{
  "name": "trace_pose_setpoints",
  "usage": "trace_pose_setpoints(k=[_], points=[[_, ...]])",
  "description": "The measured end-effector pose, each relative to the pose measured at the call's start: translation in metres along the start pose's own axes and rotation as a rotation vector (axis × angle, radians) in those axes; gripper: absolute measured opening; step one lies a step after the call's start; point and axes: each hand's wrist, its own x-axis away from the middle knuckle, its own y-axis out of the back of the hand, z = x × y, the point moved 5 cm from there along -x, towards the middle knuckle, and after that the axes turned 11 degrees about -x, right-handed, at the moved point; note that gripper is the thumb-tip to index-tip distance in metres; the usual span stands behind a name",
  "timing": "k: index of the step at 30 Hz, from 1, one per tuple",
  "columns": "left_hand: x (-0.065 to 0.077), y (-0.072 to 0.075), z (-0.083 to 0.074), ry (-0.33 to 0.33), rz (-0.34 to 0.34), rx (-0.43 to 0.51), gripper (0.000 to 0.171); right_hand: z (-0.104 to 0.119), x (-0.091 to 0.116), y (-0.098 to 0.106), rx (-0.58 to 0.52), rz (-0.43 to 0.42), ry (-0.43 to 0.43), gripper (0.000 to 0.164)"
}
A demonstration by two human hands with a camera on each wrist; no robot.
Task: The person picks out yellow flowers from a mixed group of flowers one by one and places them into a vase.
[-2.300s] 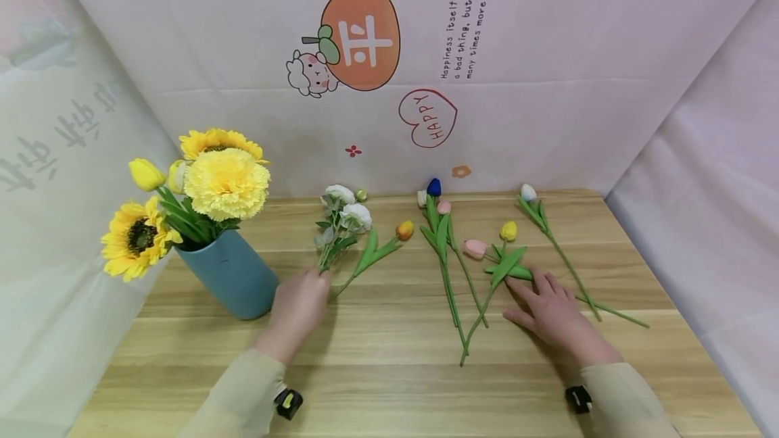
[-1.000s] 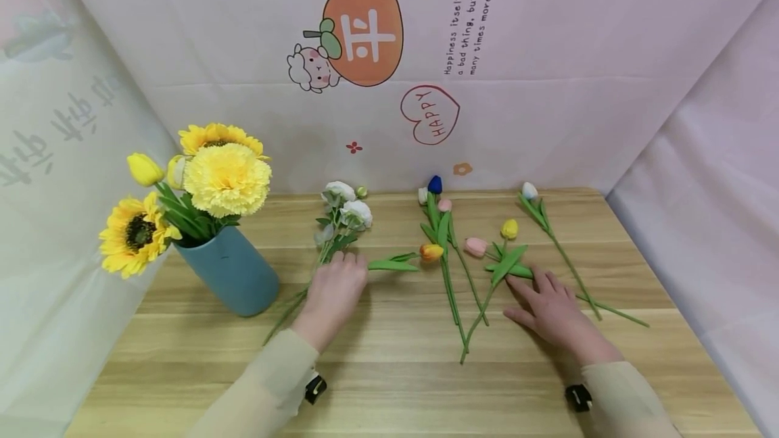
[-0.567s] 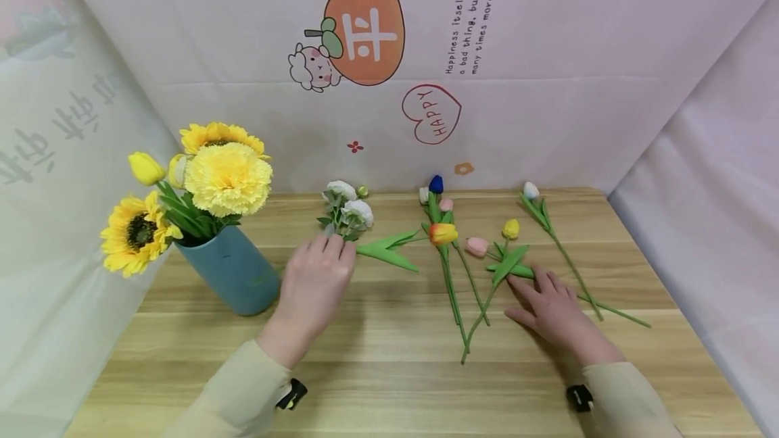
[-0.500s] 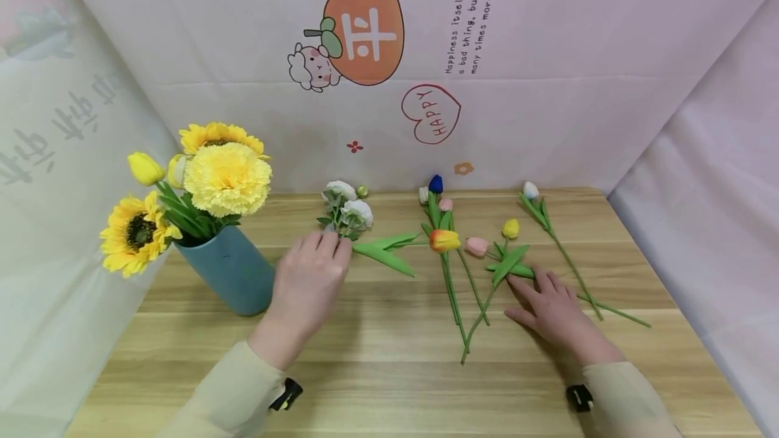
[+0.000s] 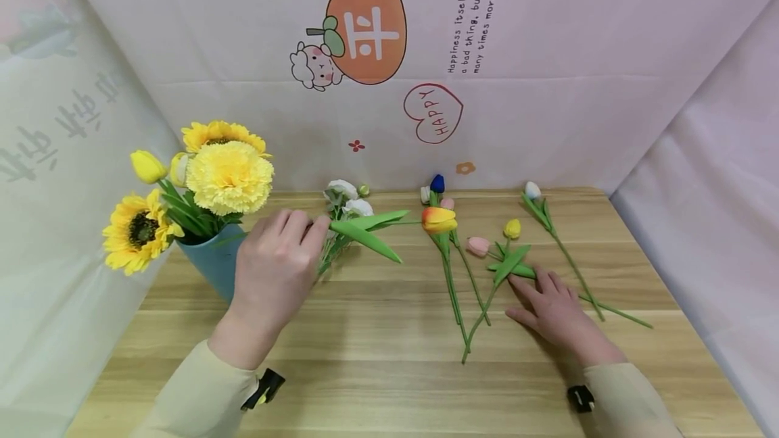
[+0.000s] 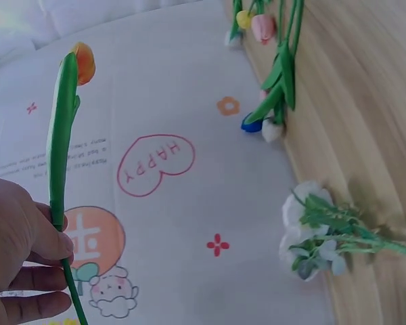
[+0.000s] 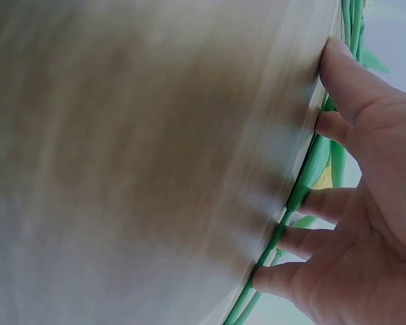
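My left hand (image 5: pixel 272 276) pinches the stem of an orange-and-yellow tulip (image 5: pixel 439 220), held above the table with its bloom pointing right. In the left wrist view, thumb and fingers close round the green stem below the leaf (image 6: pixel 59 142). The blue vase (image 5: pixel 214 263), partly hidden behind that hand, holds sunflowers (image 5: pixel 143 228), a yellow carnation (image 5: pixel 229 178) and a yellow tulip (image 5: pixel 148 166). My right hand (image 5: pixel 555 309) rests on the table with fingers spread, its fingertips at the stem of a pink tulip (image 5: pixel 478 246); the right wrist view shows them against a green stem (image 7: pixel 271 237).
A white flower spray (image 5: pixel 341 211) lies behind the held tulip. Blue (image 5: pixel 437 184), white and pink tulips lie mid-table. Farther right are a yellow tulip (image 5: pixel 512 228) and a white-blue tulip (image 5: pixel 532 190). A printed cloth (image 5: pixel 548 86) hangs behind the wooden table (image 5: pixel 389 370).
My left hand has taken hold of the orange-and-yellow tulip, which was lying beside the white spray, and raised it, moving left toward the vase. The right hand has stayed in place.
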Motion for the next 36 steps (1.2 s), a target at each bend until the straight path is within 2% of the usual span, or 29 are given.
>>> trace_pose_setpoints(k=[5,8,14,18,22,29,36], points=[[-0.011,0.016,0.006,0.038,-0.061,0.026,0.017,-0.002,0.000,-0.001,-0.001,0.002,-0.002,0.063],[-0.014,0.019,0.010,0.054,-0.080,0.016,0.018,-0.003,0.001,-0.001,-0.001,-0.003,0.002,0.064],[-0.007,0.012,0.025,0.095,-0.089,-0.034,0.025,-0.002,0.001,-0.001,0.004,-0.010,0.007,0.063],[-0.002,0.010,0.036,0.153,-0.100,-0.052,0.024,0.000,0.002,0.000,0.012,-0.015,0.009,0.063],[0.004,0.010,0.045,0.184,-0.132,-0.057,0.022,0.000,0.001,0.000,0.011,-0.013,0.012,0.063],[0.021,0.008,0.055,0.183,-0.220,-0.020,0.022,-0.003,0.000,-0.003,0.003,-0.007,0.006,0.063],[0.036,0.008,0.054,0.081,-0.381,0.019,0.036,-0.003,0.000,-0.003,0.001,-0.005,0.008,0.062]])
